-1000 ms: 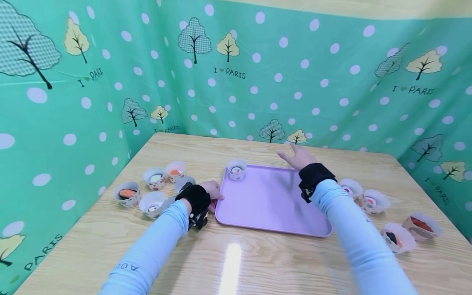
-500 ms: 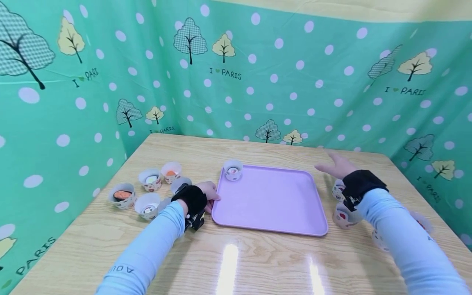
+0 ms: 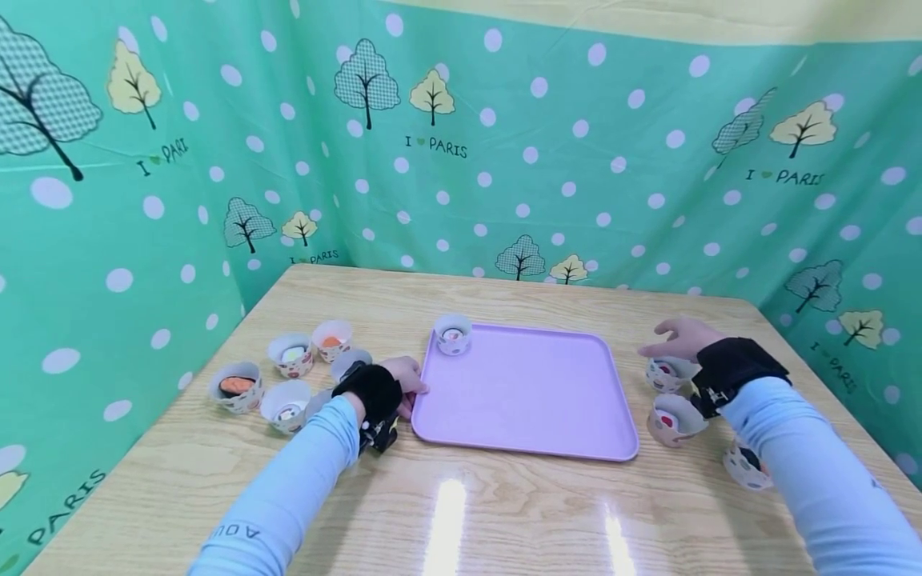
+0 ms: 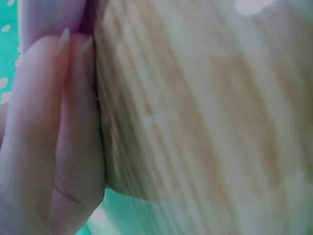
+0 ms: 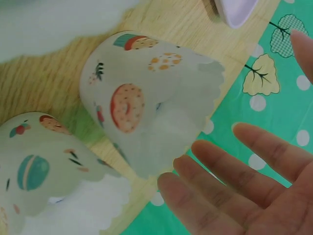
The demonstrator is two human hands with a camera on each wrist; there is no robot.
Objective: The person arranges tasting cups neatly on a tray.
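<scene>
A lilac tray [image 3: 522, 392] lies on the wooden table. My left hand [image 3: 405, 382] pinches its left rim; in the left wrist view the fingers [image 4: 39, 98] are right at the tray's edge [image 4: 54, 19]. One paper baking cup with a sushi piece inside [image 3: 452, 334] stands in the tray's far left corner. Over on the right, my right hand [image 3: 683, 339] hovers above a paper cup [image 3: 664, 373], its fingers spread and holding nothing. The right wrist view shows that printed cup [image 5: 146, 98] just beyond the fingertips [image 5: 168, 183].
Several sushi-filled paper cups stand left of the tray, among them one with an orange topping [image 3: 236, 386]. More cups are on the right, such as a pinkish one [image 3: 674, 421] and another [image 3: 746, 466] partly behind the right sleeve. A green patterned curtain [image 3: 547, 144] hangs behind the table.
My right hand has moved right, from over the tray's far edge to above the cups on the right, and lowered. My left hand stays at the tray's rim.
</scene>
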